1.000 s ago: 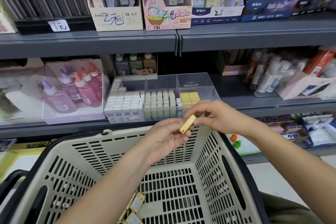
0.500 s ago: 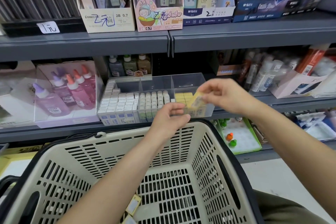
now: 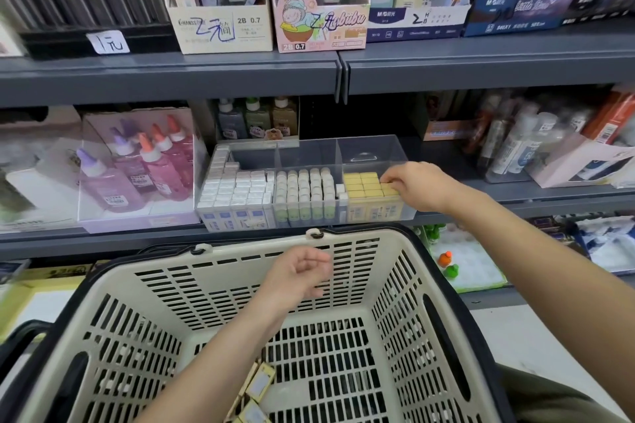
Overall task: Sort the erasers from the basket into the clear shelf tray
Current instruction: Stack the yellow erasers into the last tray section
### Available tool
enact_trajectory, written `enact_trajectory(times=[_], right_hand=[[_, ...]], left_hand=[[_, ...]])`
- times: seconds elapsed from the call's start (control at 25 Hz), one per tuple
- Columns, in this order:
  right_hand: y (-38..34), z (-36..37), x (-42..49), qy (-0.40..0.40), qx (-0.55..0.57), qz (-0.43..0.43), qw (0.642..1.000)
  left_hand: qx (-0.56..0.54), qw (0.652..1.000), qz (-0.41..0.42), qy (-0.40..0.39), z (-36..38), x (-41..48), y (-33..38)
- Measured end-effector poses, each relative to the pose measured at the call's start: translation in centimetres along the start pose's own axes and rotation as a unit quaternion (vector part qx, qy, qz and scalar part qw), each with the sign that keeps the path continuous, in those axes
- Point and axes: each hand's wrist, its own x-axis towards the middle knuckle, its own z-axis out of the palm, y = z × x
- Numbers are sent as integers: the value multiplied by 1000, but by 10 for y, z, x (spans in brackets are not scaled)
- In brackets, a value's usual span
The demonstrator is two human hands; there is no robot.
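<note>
The right hand (image 3: 419, 185) reaches into the right compartment of the clear tray (image 3: 371, 148) on the shelf (image 3: 515, 197), fingertips curled onto a yellow eraser (image 3: 390, 189) beside the yellow rows. The left hand (image 3: 299, 276) hovers over the basket (image 3: 388, 285), loosely curled and empty. More erasers (image 3: 261, 381) lie on the basket floor.

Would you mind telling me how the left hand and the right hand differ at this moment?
The right hand reaches into the right compartment of the clear tray, while the left hand hovers over the basket. The right hand's fingertips touch the yellow erasers; the left hand touches nothing. The left hand's fingers are loosely curled; whether the right hand grips an eraser is unclear. Both are bare.
</note>
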Motion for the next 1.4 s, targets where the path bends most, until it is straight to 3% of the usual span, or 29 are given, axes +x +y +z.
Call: enact_trajectory(times=[0.12,0.24,0.32,0.36,0.44,0.56,0.68,0.88,1.0,1.12,1.2,1.28,1.4], right_hand=[[-1,-7,-9,15,15,3,1000],[-11,-9,-33,132,60,0,989],[-33,-2,-55,201,156,-39,966],[-50,4,-65,191,201,-64,959],[-86,25,-79,96,224,-120,962],[-139,77,-80,-99,152,-201,963],[-182,140,-71,-229,108,-201,946],[-200,217,-71,-271,53,-191,942],[-191,237,-78,-251,47,-192,947],[-182,238,-79,-240,51,-177,953],[-176,235,-77,-233,75,-155,957],[-171,231,-74,-221,166,-95,956],[-177,224,-71,-220,362,11,906]], left_hand=[[36,999,-30,-12,-11,-5,-15],[90,994,-57,-21,-32,-14,-26],[127,989,-74,-23,-51,-21,-32],[144,986,-86,-18,-61,-25,-36],[171,978,-115,8,-79,-29,-46],[205,964,-154,67,-99,-30,-70],[248,947,-185,90,-114,-29,-103],[357,929,-92,32,-121,-22,-145],[450,892,-35,-32,-112,-20,-159],[542,839,-26,-45,-110,-23,-163],[559,827,-55,-27,-116,-25,-161],[510,851,-123,-5,-125,-25,-156],[266,943,-200,31,-133,-22,-147]])
